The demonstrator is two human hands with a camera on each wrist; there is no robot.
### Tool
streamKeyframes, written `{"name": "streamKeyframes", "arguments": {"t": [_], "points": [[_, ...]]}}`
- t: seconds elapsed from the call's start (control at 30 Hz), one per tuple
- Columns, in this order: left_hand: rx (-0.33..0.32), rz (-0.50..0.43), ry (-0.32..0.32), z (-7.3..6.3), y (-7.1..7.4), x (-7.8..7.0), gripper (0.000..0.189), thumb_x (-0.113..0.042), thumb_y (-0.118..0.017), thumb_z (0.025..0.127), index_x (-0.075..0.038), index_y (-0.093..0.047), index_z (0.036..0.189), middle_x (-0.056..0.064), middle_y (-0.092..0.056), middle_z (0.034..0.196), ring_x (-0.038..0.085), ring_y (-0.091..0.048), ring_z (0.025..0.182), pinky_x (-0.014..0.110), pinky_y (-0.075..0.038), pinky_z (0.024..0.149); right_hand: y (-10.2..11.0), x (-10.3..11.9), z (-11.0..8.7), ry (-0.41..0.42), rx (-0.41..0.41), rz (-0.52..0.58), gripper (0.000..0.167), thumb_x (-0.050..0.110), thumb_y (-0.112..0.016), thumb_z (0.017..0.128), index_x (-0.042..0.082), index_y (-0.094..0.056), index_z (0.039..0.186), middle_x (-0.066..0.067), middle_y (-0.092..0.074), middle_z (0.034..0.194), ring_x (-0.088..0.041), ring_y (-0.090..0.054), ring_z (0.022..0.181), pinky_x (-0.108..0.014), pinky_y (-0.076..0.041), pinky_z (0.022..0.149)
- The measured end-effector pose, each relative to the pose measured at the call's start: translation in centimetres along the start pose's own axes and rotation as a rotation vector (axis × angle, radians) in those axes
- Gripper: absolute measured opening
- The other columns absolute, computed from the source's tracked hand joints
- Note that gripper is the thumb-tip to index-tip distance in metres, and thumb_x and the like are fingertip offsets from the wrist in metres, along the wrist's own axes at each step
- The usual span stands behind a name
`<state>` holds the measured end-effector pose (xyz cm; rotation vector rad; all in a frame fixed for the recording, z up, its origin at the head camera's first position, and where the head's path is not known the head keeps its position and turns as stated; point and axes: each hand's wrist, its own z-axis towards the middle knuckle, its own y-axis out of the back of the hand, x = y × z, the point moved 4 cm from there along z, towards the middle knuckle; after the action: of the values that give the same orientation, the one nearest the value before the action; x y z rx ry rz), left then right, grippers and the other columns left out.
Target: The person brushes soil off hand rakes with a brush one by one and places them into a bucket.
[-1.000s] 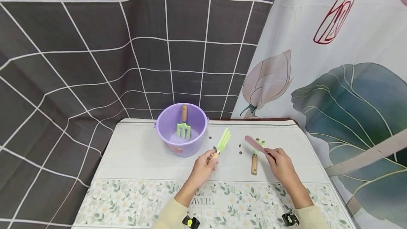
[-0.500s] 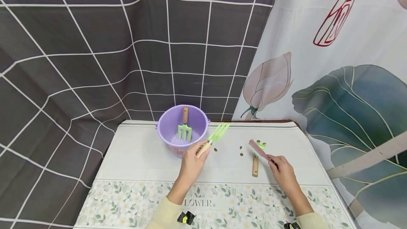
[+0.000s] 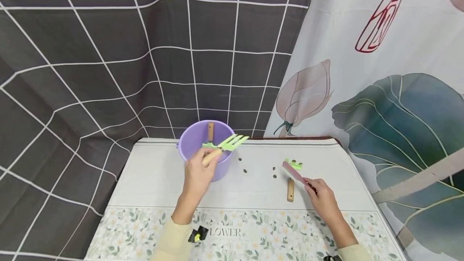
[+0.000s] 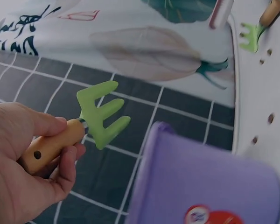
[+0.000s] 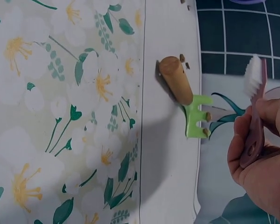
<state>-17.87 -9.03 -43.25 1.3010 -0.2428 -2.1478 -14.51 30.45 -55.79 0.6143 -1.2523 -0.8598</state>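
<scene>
Green fork (image 4: 94, 116) juts from gripping left fingers (image 4: 67, 170), pink brush (image 3: 294, 172) from gripping right fingers (image 5: 238, 142).

This looks like a home; gridded curtain (image 3: 214, 25), leaf-print curtain (image 3: 395, 108), floral tablecloth (image 3: 250, 204).

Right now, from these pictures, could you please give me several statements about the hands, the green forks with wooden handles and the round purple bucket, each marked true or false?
1. The left hand holds a green fork with a wooden handle. True.
2. A second green fork is inside the round purple bucket. True.
3. The bucket lies on its side. False: it stands upright.
4. The right hand holds a pink brush. True.
5. The brush has black bristles. False: the right wrist view shows white bristles.
6. Exactly two green forks are visible. False: a third green fork lies on the white tabletop.
</scene>
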Motion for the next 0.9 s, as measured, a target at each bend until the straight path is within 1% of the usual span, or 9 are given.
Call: {"name": "streamKeyframes", "arguments": {"t": [0.07, 0.13, 0.23, 0.3, 0.4, 0.53, 0.63, 0.77, 0.9], "points": [[-0.016, -0.006, 0.011, 0.6, 0.8, 0.0, 0.02, -0.009, -0.085, 0.083, -0.006, -0.075, 0.101, 0.013, -0.076, 0.09, 0.022, -0.066, 0.065, 0.032, -0.056, 0.056, 0.1, 0.0, 0.0, -0.004, 0.002, 0.005, 0.029, 0.003, -0.066, 0.099, -0.002, -0.069, 0.128, -0.015, -0.063, 0.103, -0.015, -0.053, 0.078, -0.023, -0.046, 0.059], [-0.033, 0.0, 0.022, 1.1, 1.5, 0.1, 0.021, -0.009, -0.085, 0.083, -0.006, -0.076, 0.102, 0.013, -0.077, 0.093, 0.023, -0.067, 0.065, 0.03, -0.057, 0.056, 0.2, -0.1, 0.0, -0.011, 0.006, 0.008, 0.03, 0.003, -0.066, 0.099, -0.002, -0.069, 0.128, -0.015, -0.063, 0.103, -0.015, -0.052, 0.078, -0.022, -0.046, 0.059], [-0.057, -0.007, 0.051, 1.8, 2.5, 0.3, 0.022, -0.007, -0.086, 0.082, -0.006, -0.078, 0.103, 0.014, -0.078, 0.094, 0.026, -0.069, 0.069, 0.034, -0.059, 0.061, 0.3, -0.1, -0.1, -0.024, 0.014, 0.004, 0.03, 0.004, -0.066, 0.1, -0.001, -0.068, 0.129, -0.015, -0.063, 0.105, -0.016, -0.054, 0.08, -0.023, -0.047, 0.06], [-0.077, 0.001, 0.062, 2.2, 3.0, 0.6, 0.023, -0.006, -0.086, 0.081, -0.006, -0.079, 0.102, 0.014, -0.078, 0.095, 0.028, -0.07, 0.077, 0.038, -0.059, 0.069, 0.3, -0.1, -0.1, -0.03, 0.016, 0.001, 0.03, 0.004, -0.066, 0.1, 0.0, -0.069, 0.129, -0.014, -0.064, 0.105, -0.017, -0.056, 0.082, -0.023, -0.049, 0.061], [-0.096, -0.012, 0.099, 2.8, 3.6, 1.0, 0.024, -0.005, -0.087, 0.079, -0.004, -0.078, 0.101, 0.014, -0.077, 0.097, 0.03, -0.07, 0.084, 0.04, -0.057, 0.075, 0.3, -0.1, -0.1, -0.033, 0.017, -0.005, 0.03, 0.004, -0.066, 0.1, 0.002, -0.069, 0.129, -0.013, -0.064, 0.107, -0.017, -0.058, 0.084, -0.024, -0.051, 0.063], [-0.121, -0.014, 0.153, 3.3, 4.3, 1.7, 0.025, -0.009, -0.088, 0.08, -0.003, -0.074, 0.1, 0.016, -0.076, 0.097, 0.03, -0.071, 0.086, 0.037, -0.056, 0.074, 0.3, 0.0, -0.2, -0.027, 0.009, -0.006, 0.03, 0.004, -0.067, 0.099, 0.002, -0.07, 0.129, -0.013, -0.064, 0.106, -0.016, -0.056, 0.082, -0.023, -0.05, 0.062], [-0.138, -0.009, 0.192, 3.7, 4.5, 2.2, 0.029, -0.013, -0.088, 0.08, -0.002, -0.071, 0.101, 0.019, -0.076, 0.098, 0.032, -0.073, 0.088, 0.04, -0.058, 0.075, 0.3, 0.1, -0.2, -0.02, 0.0, -0.007, 0.03, 0.003, -0.068, 0.098, 0.003, -0.07, 0.128, -0.012, -0.064, 0.105, -0.015, -0.055, 0.081, -0.022, -0.049, 0.061], [-0.126, 0.004, 0.223, 4.4, 4.5, 2.8, 0.032, -0.012, -0.086, 0.08, 0.0, -0.069, 0.104, 0.022, -0.076, 0.1, 0.036, -0.073, 0.09, 0.047, -0.06, 0.078, 0.3, 0.4, -0.2, -0.009, 0.002, -0.01, 0.03, 0.003, -0.068, 0.098, 0.003, -0.07, 0.128, -0.011, -0.065, 0.104, -0.015, -0.056, 0.082, -0.023, -0.049, 0.062], [-0.06, 0.019, 0.21, 5.2, 3.9, 3.6, 0.03, -0.007, -0.084, 0.083, 0.002, -0.066, 0.105, 0.019, -0.076, 0.095, 0.034, -0.071, 0.089, 0.046, -0.06, 0.08, 0.2, 0.6, -0.2, -0.001, 0.008, -0.008, 0.03, 0.002, -0.068, 0.098, 0.002, -0.07, 0.128, -0.012, -0.065, 0.105, -0.016, -0.057, 0.083, -0.024, -0.05, 0.062]]}}
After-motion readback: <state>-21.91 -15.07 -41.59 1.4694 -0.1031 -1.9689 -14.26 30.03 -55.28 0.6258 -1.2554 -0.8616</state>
